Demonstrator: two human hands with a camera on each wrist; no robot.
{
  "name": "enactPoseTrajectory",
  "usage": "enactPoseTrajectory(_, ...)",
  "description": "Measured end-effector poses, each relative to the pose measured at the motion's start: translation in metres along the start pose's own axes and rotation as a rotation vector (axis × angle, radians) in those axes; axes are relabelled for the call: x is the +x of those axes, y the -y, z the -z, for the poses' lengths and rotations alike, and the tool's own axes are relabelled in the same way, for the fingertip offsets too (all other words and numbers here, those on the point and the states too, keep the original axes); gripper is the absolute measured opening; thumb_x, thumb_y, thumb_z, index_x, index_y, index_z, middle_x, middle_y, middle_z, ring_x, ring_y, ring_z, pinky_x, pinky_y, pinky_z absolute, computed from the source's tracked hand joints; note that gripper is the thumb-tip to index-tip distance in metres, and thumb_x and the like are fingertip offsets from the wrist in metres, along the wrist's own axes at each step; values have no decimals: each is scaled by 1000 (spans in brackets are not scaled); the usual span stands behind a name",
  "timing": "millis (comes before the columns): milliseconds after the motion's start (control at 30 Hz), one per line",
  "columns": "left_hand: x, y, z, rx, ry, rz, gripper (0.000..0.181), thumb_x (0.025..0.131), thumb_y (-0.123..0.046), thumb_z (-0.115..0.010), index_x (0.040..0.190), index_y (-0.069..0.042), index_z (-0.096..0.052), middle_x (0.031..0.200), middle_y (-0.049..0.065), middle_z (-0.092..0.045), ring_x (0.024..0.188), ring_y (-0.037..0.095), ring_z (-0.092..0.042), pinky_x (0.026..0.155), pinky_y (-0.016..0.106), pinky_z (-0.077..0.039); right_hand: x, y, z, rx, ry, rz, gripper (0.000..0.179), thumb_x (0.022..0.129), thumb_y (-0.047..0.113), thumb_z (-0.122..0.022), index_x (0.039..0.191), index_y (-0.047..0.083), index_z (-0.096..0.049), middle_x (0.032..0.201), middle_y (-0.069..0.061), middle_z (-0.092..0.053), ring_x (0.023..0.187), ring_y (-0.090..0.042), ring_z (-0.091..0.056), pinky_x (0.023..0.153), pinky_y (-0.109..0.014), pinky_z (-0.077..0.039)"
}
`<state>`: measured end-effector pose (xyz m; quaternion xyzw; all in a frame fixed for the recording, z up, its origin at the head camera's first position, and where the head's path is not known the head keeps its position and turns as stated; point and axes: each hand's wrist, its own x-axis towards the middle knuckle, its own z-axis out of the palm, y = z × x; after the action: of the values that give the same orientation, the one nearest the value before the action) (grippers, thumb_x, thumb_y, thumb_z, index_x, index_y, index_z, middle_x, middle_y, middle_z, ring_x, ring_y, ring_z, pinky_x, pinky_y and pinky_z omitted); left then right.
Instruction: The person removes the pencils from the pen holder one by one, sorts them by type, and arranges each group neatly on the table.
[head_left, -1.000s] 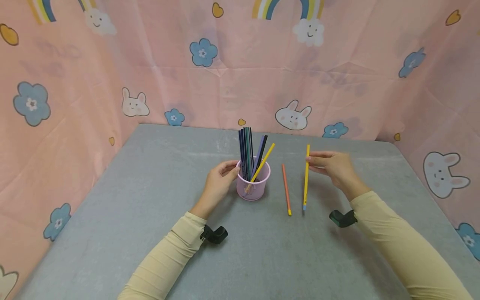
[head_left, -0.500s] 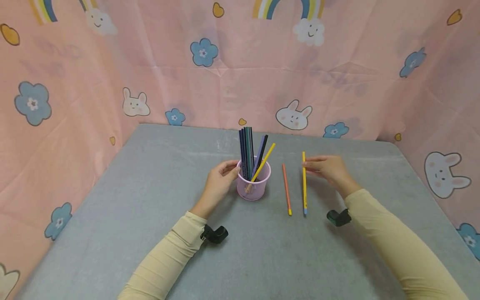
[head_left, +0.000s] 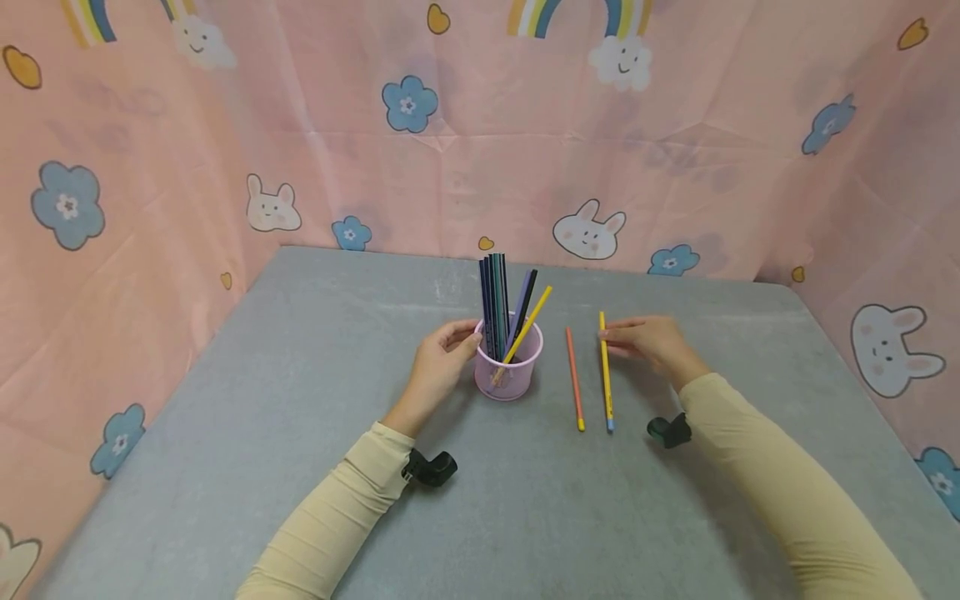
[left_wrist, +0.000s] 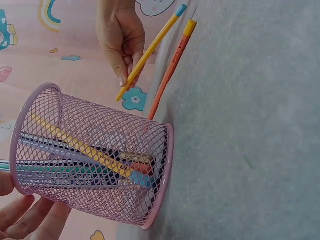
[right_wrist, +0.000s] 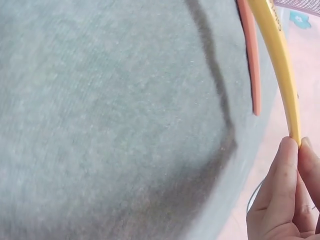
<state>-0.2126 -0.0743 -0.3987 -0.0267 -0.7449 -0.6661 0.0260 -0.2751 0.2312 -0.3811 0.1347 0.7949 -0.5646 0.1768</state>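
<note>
A pink mesh pencil cup (head_left: 504, 383) stands upright on the grey table. My left hand (head_left: 435, 367) holds its rim from the left, thumb and fingers (left_wrist: 50, 220) at the upper edge. Several dark pencils (head_left: 492, 300), a purple one and a yellow one (head_left: 534, 312) lean inside. To the right of the cup, my right hand (head_left: 651, 343) pinches a yellow pencil (head_left: 606, 375) between thumb and fingertips near its far end. This pencil slants, with its blue end low toward the table. Between it and the cup lies an orange pencil (head_left: 575, 379) with a yellow end.
The grey table (head_left: 300, 467) spreads out on all sides of the cup. A pink printed cloth (head_left: 480, 167) hangs behind and along both sides of it. Black wrist cameras (head_left: 431, 469) sit on both sleeves.
My right hand has come left and toward me, lowering the yellow pencil beside the orange one. The left hand and the cup have stayed in place.
</note>
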Motion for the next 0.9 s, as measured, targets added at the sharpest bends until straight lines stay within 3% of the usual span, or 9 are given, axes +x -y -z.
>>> enactPoseTrajectory(400,1,0,0,2,-6,14,28,98,-10,-62,124,0,-65,122,19,-68,114,28,-66,96,32,-59,11,-4,-9,-45,-28,-66,46,90,15,-74,131,-4,-60,73,10,-70,68,-4,-69,74,-22,-62)
enactPoseTrajectory(900,0,0,0,6,-4,3,28,98,-10,-61,124,2,-65,122,20,-68,115,29,-66,96,32,-59,20,-9,-12,-139,-42,-66,45,92,17,-73,128,-7,-61,69,11,-68,63,0,-66,65,-17,-60)
